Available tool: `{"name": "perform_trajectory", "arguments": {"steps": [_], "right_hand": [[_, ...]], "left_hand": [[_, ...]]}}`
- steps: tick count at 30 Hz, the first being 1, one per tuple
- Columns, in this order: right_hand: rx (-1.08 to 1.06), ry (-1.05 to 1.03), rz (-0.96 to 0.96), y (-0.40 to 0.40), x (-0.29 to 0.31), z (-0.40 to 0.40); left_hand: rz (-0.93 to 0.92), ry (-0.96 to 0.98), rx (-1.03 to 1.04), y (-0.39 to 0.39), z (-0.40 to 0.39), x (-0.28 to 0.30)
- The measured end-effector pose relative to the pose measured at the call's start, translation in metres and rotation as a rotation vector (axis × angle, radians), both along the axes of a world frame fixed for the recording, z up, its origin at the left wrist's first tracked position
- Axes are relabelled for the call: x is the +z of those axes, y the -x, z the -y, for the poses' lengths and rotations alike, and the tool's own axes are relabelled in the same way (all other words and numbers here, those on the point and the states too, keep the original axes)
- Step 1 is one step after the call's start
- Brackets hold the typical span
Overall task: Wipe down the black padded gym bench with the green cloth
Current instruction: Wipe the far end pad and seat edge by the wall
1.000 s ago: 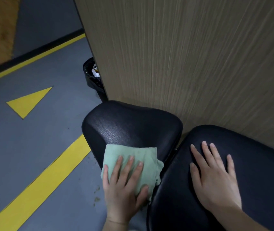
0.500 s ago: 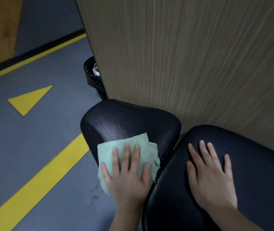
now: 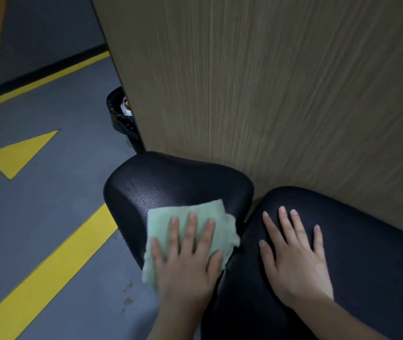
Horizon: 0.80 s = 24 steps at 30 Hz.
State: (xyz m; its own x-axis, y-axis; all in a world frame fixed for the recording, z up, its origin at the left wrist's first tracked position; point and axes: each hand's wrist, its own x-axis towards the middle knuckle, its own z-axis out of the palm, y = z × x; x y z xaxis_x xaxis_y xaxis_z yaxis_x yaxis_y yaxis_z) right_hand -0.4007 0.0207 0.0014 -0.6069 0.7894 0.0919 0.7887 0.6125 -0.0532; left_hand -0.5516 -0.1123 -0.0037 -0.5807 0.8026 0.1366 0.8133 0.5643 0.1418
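Item: green cloth (image 3: 190, 231), folded, lying flat on the near edge of the smaller black pad (image 3: 171, 187), one corner hanging off the pad's side toward the floor. It sits directly under the left hand (image 3: 188, 261), whose straight, spread fingers press it down; nothing is gripped or pinched.

Item: black padded gym bench, two cushions. The smaller pad lies ahead of the left hand; the larger pad (image 3: 367, 253) lies under the right hand (image 3: 296, 256). A narrow gap separates the two pads, between the hands.

Item: right hand, laid flat, fingers extended and spread, bracing on the larger pad; it holds nothing.

Progress, as a judgement: wiping is under way on the smaller pad. A sheen shows on its surface beyond the left fingertips, though whether from wiping or from light cannot be told. The far part of the smaller pad and the whole larger pad appear still to do.

Item: black lined bin (image 3: 122, 116), beyond the left hand, half hidden by the wood-grain panel (image 3: 281, 89). Contents: pale crumpled waste and something that may be a can; too small to confirm.

Item: grey floor (image 3: 48, 204) with yellow markings (image 3: 48, 266), left of the left hand.
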Motion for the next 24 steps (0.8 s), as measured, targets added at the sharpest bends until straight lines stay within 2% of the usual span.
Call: {"name": "perform_trajectory", "arguments": {"steps": [3, 9, 13, 15, 17, 19, 22, 24], "right_hand": [[0.001, -0.008, -0.006, 0.000, -0.001, 0.001], [-0.005, 0.054, 0.003, 0.001, 0.003, 0.000], [0.002, 0.132, -0.062, 0.001, 0.008, 0.002], [-0.001, 0.204, -0.209, 0.000, 0.015, 0.001], [-0.007, 0.305, -0.397, -0.002, 0.025, 0.002], [-0.048, 0.414, -0.597, -0.004, 0.034, 0.003], [-0.203, 0.707, -0.819, -0.013, 0.049, 0.001], [-0.255, 0.738, -0.906, -0.023, 0.060, -0.004]], "left_hand": [[0.010, 0.025, -0.018, 0.000, 0.015, -0.003], [0.062, 0.052, -0.074, 0.003, -0.034, 0.011], [0.110, 0.010, -0.145, 0.011, -0.063, 0.022], [0.150, -0.076, -0.127, 0.015, -0.071, 0.027], [0.270, -0.148, -0.103, 0.014, -0.074, 0.033], [0.431, -0.112, -0.074, 0.000, -0.070, 0.041], [0.546, -0.046, -0.129, -0.039, -0.053, 0.048], [0.572, -0.037, -0.184, -0.065, -0.042, 0.049]]}}
